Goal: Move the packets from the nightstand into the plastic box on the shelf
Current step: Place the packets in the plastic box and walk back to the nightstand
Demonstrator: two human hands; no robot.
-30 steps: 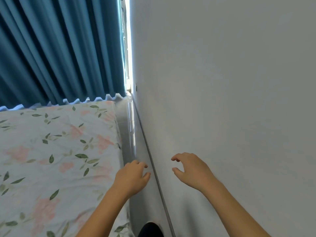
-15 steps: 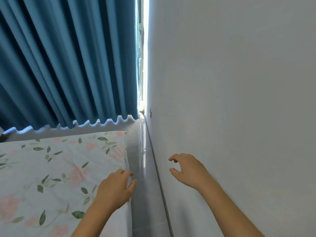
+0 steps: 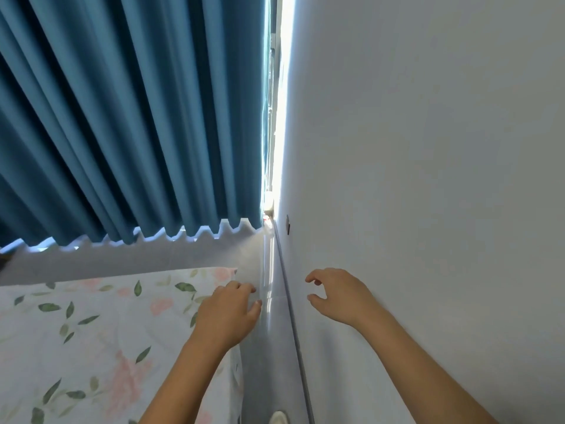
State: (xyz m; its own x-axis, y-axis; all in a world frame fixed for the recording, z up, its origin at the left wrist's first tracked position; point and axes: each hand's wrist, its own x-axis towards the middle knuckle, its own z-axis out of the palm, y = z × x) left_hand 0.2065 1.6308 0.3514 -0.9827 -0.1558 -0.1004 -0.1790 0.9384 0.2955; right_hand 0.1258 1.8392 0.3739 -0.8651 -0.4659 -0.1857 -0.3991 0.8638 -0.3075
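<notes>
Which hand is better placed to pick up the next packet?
Neither can be chosen yet: no packet, nightstand or box is in view. The left hand and right hand are both empty, fingers loosely curled.

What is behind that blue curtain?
At the curtain's right edge, a bright strip of daylight and a sliver of window show. Light also glows under its wavy hem. Everything else behind it is covered.

No readable text, label, brand, number or sign anywhere in view: none on curtain, wall, floral bedsheet.
</notes>
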